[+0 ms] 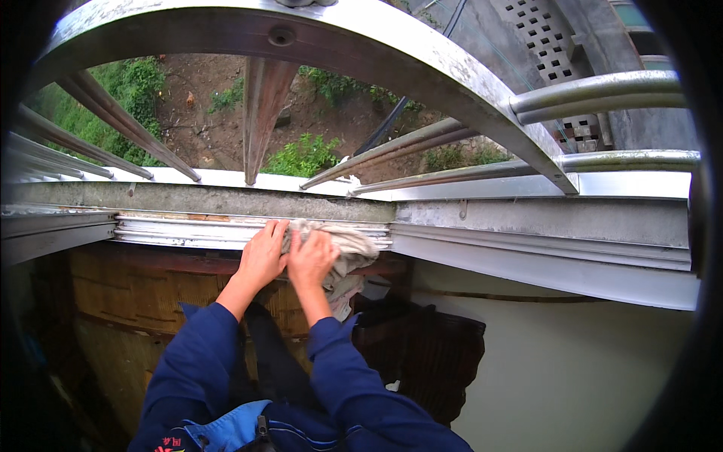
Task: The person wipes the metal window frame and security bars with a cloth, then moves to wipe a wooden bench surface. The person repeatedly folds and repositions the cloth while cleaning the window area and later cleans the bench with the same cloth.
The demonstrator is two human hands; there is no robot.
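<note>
A grey-beige cloth [353,247] lies bunched on the white metal window track [186,231], its loose end hanging over the inner edge. My right hand [310,254] presses on the cloth with bent fingers and grips part of it. Close against it, my left hand [264,248] rests at the cloth's left edge, fingers pointing toward the outer rail of the track. Whether the left fingers hold any cloth is not clear. The track surface left of my hands shows dark specks and worn patches.
Beyond the concrete sill [243,202] stand metal security bars [265,118] and a curved metal frame [395,51], with ground far below. A window frame [536,265] runs right. Below the track are wooden panels [130,288], a dark ridged object [418,350] and a pale surface [553,361].
</note>
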